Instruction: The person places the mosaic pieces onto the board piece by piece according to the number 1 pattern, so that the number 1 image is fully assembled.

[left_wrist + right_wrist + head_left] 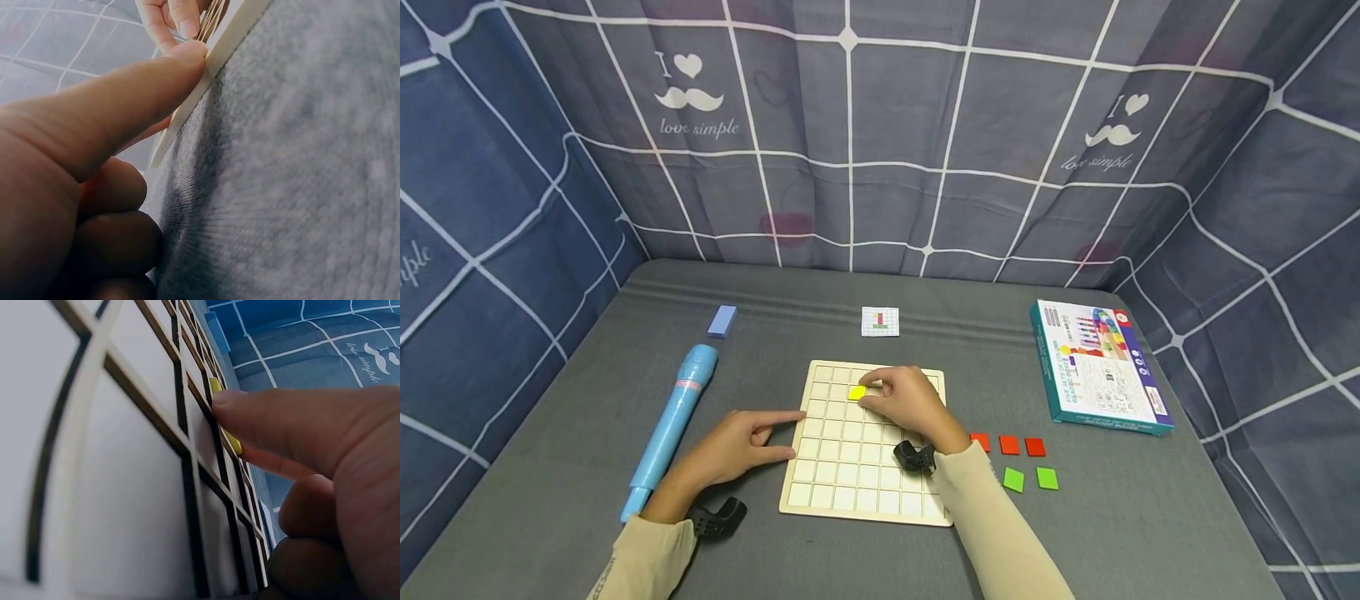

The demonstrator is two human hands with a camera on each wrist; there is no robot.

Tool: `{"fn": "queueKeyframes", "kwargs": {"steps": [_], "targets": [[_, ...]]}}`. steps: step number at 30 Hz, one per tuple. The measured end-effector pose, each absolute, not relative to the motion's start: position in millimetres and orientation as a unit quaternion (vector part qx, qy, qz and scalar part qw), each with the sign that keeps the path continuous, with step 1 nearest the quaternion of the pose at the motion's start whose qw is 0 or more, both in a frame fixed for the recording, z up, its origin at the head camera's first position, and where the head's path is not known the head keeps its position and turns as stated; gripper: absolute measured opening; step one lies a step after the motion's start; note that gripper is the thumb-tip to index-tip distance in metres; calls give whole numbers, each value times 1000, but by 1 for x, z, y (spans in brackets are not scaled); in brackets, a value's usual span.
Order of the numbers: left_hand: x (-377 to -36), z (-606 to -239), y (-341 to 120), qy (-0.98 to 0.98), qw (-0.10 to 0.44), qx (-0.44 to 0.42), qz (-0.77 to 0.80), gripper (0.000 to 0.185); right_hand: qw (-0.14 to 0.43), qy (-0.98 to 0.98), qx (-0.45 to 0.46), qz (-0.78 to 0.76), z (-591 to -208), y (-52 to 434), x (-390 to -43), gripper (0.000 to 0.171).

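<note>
On the grey cloth-covered table point(1075, 533), the pale wooden grid board point(850, 467) lay square in front of you, and you steadied its left edge with the straight forefinger of your left hand point(741, 446), the other fingers curled under and holding nothing. Your right hand point(906, 400) rested over the board's upper rows, its fingertips point(228, 403) pressing the small yellow square tile point(857, 392) into a cell there, not pinching it. To my eye the tile sat slightly proud at one edge, so you did well to press flat and keep the board braced. Three red square tiles point(1009, 445) and two green square tiles point(1030, 479) waited just right of the board.
</note>
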State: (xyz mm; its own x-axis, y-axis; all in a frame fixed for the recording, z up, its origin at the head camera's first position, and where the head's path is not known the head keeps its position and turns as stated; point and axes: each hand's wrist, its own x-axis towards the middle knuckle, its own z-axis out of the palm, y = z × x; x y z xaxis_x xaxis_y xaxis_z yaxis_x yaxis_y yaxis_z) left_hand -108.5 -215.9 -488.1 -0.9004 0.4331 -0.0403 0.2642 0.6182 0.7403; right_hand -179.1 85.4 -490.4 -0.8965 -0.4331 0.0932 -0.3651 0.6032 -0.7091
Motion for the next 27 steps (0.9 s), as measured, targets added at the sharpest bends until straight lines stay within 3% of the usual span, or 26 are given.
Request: {"fn": "queueKeyframes", "kwargs": {"steps": [10, 18, 27], "targets": [[-108, -487, -216, 890, 103, 201, 396, 52, 36, 897, -222, -381, -492, 86, -179, 20], [-108, -487, -217, 888, 102, 204, 398, 52, 38, 887, -211, -410, -490, 91, -179, 30], [-106, -486, -218, 884, 112, 199, 407, 52, 25, 866, -207, -454, -477, 101, -171, 28]]}}
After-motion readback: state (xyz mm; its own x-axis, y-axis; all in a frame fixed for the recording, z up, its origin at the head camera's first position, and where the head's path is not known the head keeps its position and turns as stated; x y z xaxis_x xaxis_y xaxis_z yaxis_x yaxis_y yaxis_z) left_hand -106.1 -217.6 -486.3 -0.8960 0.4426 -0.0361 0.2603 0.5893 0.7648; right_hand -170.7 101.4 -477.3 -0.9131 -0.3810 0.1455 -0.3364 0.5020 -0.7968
